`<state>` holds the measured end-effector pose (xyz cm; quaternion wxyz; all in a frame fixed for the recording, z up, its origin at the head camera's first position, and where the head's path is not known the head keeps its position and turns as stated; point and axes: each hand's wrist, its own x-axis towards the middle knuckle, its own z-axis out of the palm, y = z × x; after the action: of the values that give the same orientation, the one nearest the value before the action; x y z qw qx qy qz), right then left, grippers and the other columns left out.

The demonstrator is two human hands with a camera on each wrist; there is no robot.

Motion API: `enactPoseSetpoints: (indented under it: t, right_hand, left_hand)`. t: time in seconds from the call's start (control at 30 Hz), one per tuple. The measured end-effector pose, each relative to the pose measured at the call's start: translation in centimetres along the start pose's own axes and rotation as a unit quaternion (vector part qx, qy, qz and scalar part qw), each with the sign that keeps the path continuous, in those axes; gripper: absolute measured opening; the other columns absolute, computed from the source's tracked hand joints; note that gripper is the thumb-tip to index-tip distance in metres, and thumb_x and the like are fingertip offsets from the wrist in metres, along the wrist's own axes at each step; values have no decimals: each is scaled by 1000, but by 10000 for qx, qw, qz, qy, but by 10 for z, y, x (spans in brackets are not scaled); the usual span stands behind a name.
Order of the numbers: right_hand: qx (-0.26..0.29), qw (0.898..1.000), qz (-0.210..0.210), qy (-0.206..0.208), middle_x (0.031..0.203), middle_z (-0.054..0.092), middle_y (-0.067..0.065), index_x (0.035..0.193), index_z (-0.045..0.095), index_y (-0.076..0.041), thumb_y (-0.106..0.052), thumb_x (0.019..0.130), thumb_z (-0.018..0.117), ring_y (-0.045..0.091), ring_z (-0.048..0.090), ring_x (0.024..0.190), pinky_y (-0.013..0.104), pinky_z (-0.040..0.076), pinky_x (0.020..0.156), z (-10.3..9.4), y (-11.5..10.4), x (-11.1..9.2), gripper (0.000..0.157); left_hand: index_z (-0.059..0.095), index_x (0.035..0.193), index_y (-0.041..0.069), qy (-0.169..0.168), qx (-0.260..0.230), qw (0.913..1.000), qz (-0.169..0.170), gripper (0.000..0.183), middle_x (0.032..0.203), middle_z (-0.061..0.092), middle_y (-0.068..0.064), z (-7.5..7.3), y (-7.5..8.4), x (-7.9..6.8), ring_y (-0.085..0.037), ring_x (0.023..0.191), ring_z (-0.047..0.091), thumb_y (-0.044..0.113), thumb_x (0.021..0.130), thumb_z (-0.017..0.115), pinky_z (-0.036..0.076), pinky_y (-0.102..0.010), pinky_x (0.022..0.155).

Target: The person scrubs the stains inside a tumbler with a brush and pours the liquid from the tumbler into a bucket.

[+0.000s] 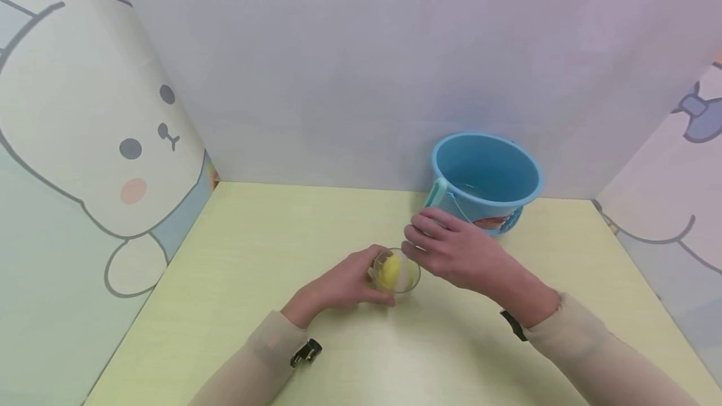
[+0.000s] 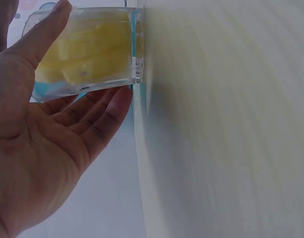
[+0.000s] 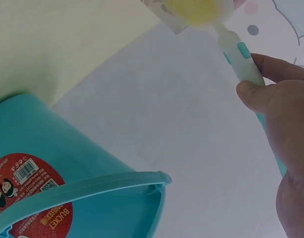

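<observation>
A clear drinking glass (image 2: 82,91) stands close over the table, with my left hand (image 1: 352,281) gripping its side. In the left wrist view the thumb lies across one side and the fingers curl along the other. Inside the glass sits the yellow-and-white sponge head (image 1: 390,271) of a cup brush. My right hand (image 1: 454,248) is just above and to the right of the rim. It pinches the brush's white and teal handle (image 3: 243,58) between thumb and fingers, as the right wrist view shows. The handle slants out of the glass mouth.
Behind my right hand, a blue bucket (image 1: 479,199) with a red label stands at the back of the pale yellow table (image 1: 271,224). A plain light wall (image 1: 316,80) rises behind it. Side panels (image 1: 84,161) with cartoon animals border the table left and right.
</observation>
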<state>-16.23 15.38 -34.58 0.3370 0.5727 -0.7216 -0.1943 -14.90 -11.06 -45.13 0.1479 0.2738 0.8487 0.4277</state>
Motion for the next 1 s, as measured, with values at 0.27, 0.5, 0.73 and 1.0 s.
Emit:
enactPoseSetpoints:
  t: [0.27, 0.5, 0.73, 1.0]
  right_hand:
    - [-72, 9999, 108, 90, 114, 59, 14, 115, 69, -8, -14, 72, 98, 34, 54, 113, 44, 46, 110, 0, 3, -3, 52]
    - [-284, 9995, 94, -23, 114, 59, 15, 116, 67, -8, -16, 73, 97, 34, 53, 113, 44, 46, 109, -6, 8, -5, 54]
    - [-378, 9990, 6, -225, 113, 58, 14, 115, 65, -8, -12, 78, 91, 33, 52, 114, 43, 45, 111, -15, 15, -4, 45]
    - [-82, 9998, -52, -173, 115, 60, 15, 117, 67, -8, -10, 75, 96, 34, 53, 114, 44, 46, 109, -21, 20, -7, 51]
  left_hand:
    - [51, 147, 15, -5, -58, 10000, -24, 81, 129, 63, 7, 2, 1, -1, -10, 116, 61, 34, 82, 95, 54, -32, 100]
    - [49, 149, 14, -38, -18, 10000, -75, 83, 130, 63, 6, 2, 2, -1, -10, 118, 60, 34, 82, 95, 54, -33, 100]
    - [49, 151, 14, -20, 8, 9999, -143, 86, 135, 62, 4, 0, 4, -2, -11, 121, 59, 37, 82, 95, 54, -33, 100]
    - [49, 151, 15, -20, 82, 9999, -89, 84, 135, 63, 4, 1, 3, -2, -11, 120, 60, 36, 83, 94, 54, -30, 99]
